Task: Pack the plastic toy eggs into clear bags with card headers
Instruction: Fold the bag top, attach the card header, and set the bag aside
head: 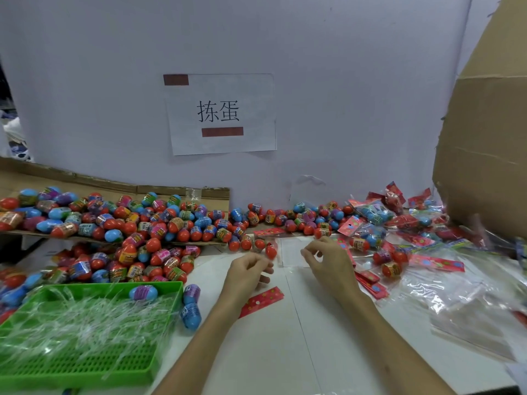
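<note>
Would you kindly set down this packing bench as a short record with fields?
Left hand: fingers curled, pinching the clear bag
Right hand: pinching the same bag's right edge
Loose eggs: heaped on cardboard and table, left and rear
Green tray: near left, holding clear strips and a blue egg
Card header: flat on the table beside the left forearm
Packed bags: piled at right
</note>
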`<state>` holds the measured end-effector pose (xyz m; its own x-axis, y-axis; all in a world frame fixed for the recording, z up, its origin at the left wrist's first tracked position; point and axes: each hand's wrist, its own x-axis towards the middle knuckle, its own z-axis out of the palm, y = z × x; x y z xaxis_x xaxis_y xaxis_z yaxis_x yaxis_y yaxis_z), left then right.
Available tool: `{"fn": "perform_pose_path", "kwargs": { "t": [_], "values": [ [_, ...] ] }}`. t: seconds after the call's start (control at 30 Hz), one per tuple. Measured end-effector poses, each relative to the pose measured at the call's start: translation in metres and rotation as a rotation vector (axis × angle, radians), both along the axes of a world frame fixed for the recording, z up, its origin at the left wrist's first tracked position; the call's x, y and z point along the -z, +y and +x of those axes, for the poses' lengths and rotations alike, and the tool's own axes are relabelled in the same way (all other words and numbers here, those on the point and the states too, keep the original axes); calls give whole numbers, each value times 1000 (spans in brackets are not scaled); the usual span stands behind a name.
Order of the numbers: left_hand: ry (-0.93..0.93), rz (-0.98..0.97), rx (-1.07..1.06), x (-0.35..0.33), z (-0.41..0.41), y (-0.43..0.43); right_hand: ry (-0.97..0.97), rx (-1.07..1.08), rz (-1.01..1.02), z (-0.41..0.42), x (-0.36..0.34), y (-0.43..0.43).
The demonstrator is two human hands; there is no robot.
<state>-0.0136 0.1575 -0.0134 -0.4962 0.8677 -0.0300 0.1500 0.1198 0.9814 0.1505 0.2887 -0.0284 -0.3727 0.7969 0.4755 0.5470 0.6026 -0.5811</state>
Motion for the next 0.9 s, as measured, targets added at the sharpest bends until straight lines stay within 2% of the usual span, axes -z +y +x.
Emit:
{"fn": "perform_pose_path", "kwargs": {
  "t": [0.1,0.2,0.23,0.53,0.63,0.73,0.8,0.83,0.9],
  "values": [
    [19,-1,20,1,1,0,-8,-90,-35,0,0,-2],
    [6,27,21,4,0,1,-269,-164,-97,0,3,-5],
    [5,33,23,5,-1,2,-293,-164,-79,0,4,-5],
    [55,70,84,6,3,2,112,-73,88,-4,-2,-6],
    [212,61,42,7,6,2,190,-131,129,-7,-9,-10],
    [367,66,-11,8,6,0,293,-219,28,-10,-11,-14],
    [308,67,-5,9,6,3,426,-305,-156,-12,-13,-16],
    [195,64,-2,7,7,3,509,-362,-280,-12,-16,-16],
    [-178,64,41,3,7,3,663,-476,-509,-10,-21,-19]
  ]
}}
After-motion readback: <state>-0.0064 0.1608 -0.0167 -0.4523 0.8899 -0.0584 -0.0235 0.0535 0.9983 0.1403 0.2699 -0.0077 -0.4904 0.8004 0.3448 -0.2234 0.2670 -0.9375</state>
